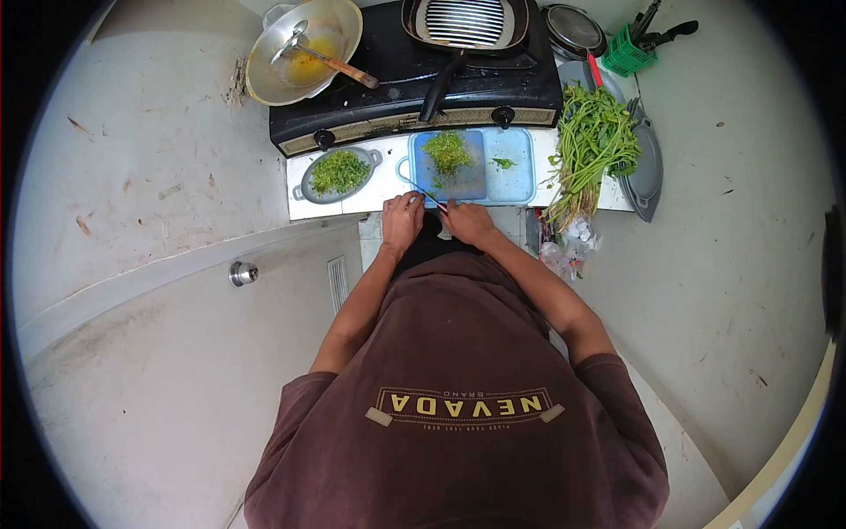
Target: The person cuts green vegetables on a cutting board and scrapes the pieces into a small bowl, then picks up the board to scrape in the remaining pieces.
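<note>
My right hand (470,222) is closed around the handle of a knife (426,192), whose blade slants up and left over the near edge of a blue cutting board (471,181). Close to the blade, my left hand (403,220) has its fingers bent together at the board's front left corner; what they hold, if anything, is too small to make out. A heap of chopped greens (448,152) sits on the board. The board lies on a light blue tray (520,176), where a small green leaf (503,163) rests to the right.
Left of the tray, a grey oval dish (377,159) holds more chopped greens. Long-stemmed leafy greens (595,132) lie at the right. Behind stands a black stove (374,106) with a wok (260,75) and a grill pan (520,31). A green basket (624,57) holds dark-handled utensils.
</note>
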The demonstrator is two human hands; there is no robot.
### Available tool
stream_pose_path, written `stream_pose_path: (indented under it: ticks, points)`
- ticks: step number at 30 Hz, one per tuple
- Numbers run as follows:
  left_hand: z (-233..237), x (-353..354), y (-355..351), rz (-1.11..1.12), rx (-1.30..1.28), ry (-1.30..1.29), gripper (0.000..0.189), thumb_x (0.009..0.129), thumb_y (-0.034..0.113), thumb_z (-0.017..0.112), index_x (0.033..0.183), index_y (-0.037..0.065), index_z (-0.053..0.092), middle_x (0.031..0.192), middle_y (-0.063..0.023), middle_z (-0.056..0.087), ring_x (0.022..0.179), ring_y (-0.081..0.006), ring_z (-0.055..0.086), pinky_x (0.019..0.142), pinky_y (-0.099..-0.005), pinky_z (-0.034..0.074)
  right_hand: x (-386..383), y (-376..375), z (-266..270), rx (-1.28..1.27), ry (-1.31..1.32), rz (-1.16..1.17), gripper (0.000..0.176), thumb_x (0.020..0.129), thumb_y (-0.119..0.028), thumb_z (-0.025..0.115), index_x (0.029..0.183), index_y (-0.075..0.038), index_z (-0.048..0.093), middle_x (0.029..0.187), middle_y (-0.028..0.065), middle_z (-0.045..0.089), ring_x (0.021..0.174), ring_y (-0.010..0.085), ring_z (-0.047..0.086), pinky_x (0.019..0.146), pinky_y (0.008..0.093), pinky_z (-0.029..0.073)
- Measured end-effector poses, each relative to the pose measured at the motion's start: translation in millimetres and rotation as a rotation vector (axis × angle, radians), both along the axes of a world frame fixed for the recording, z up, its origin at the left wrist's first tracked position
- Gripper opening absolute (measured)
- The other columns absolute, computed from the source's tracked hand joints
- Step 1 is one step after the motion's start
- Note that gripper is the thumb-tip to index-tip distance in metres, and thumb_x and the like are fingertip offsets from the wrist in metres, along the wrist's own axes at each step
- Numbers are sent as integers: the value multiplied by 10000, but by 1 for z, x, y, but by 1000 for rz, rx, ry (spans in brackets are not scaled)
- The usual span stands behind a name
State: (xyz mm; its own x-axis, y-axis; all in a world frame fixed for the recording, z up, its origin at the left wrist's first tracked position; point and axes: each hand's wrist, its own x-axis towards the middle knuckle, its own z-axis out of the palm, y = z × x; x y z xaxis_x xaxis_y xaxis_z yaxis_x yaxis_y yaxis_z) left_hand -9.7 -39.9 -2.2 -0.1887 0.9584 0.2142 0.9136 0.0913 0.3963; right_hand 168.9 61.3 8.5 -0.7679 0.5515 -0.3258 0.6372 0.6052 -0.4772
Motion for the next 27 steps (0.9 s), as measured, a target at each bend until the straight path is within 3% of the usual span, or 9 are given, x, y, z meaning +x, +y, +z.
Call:
stream_pose_path:
  ticks: [10, 16, 22, 27]
  points:
    - [14, 0, 1, 37, -56, -155, 264, 936, 119, 677, 1195, 77, 704, 1083, -81, 706, 977, -287, 666, 875, -438, 479, 20, 14, -4, 75, 34, -28, 392, 1015, -360, 557, 1033, 20, 652, 808, 240, 730, 787, 417, 737, 731, 534, 585]
    - [41, 4, 26, 70, -86, -517, 427, 940, 126, 666, 1359, 59, 619, 983, -143, 719, 820, -333, 680, 756, -432, 546, 24, 53, 1, 127, 32, -47, 456, 1029, -447, 536, 1039, -14, 680, 754, 229, 716, 733, 419, 725, 697, 533, 577]
    - [46, 0, 62, -124, -175, -496, 478, 942, 132, 646, 1416, 128, 588, 905, -166, 719, 793, -345, 701, 739, -442, 562, 28, 73, 28, 208, 78, -4, 451, 1018, -492, 553, 1039, -62, 687, 746, 210, 716, 721, 408, 720, 667, 518, 563]
    - [43, -5, 77, -141, -303, -353, 486, 938, 145, 614, 1422, 130, 579, 872, -206, 726, 801, -391, 713, 732, -484, 559, 37, 74, 39, 184, 140, 0, 385, 996, -450, 614, 1039, -75, 689, 762, 176, 725, 728, 382, 722, 651, 500, 556]
